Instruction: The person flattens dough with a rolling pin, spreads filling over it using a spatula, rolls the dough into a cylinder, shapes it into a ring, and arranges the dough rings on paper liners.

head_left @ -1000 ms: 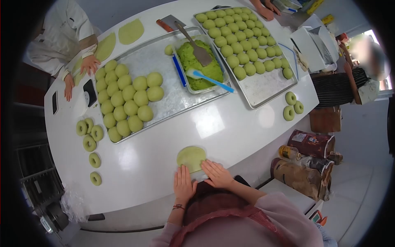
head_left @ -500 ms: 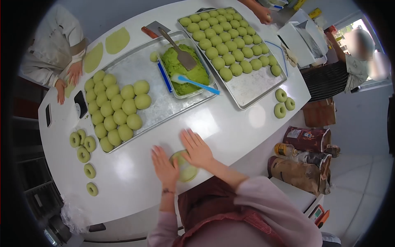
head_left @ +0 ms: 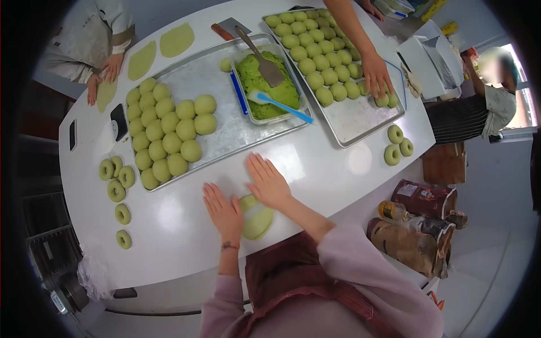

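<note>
1. from my end, the dough disc (head_left: 258, 226) lies flat on the white table (head_left: 315, 188), long axis roughly 12 to 6 as far as i can judge.
2. left hand (head_left: 224, 215): palm down, fingers straight toward 11, pinching nothing i can see. dough's at its 3, right beside it.
3. right hand (head_left: 270, 183): flat and unfolded too, fingers toward 11. dough's at its 7.
4. both sit at the dough's rim, so neither's clearly nearer. pale band (head_left: 255, 209) crosses between them, can't tell what it is.
</note>
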`<state>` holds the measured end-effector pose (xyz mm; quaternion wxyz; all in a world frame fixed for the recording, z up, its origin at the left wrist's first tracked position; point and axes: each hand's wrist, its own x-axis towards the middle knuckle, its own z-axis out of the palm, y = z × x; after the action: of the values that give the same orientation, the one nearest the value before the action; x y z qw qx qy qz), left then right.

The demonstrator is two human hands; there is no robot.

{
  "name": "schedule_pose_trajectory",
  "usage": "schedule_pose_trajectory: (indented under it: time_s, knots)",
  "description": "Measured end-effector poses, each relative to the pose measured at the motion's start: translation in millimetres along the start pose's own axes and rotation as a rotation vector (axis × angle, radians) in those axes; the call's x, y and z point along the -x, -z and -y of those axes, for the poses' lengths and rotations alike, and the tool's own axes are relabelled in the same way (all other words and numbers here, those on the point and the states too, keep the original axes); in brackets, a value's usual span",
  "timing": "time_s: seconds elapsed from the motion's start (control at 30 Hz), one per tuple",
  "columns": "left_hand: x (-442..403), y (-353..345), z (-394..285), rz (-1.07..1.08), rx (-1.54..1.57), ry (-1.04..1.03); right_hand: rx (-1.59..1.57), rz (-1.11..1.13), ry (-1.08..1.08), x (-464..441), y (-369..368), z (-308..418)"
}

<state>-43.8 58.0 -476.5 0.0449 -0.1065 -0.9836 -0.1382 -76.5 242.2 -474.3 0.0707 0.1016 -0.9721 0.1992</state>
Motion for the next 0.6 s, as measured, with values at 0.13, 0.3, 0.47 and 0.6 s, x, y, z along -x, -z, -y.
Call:
schedule_pose_trajectory:
  time_s: [0.13,0.3,0.47,0.6]
  knots:
    - [121.2,-8.2,-18.3,0.268,0.114,-0.248,-0.021,0.221,0.014,138.1,23.6,5.8]
    - [-17.2,0.8,-8.7,-0.019,0.102,0.019,0.022,0.061,-0.042,4.2,4.2,-3.9]
    - [60.7,-4.9,-18.4,0.218,-0.001,-0.123,0.037,0.163,0.049,94.5,2.7,-9.6]
    - [95.3,-4.1,-21.3,0.216,0.099,-0.145,0.000,0.223,-0.007,128.2,22.5,6.8]
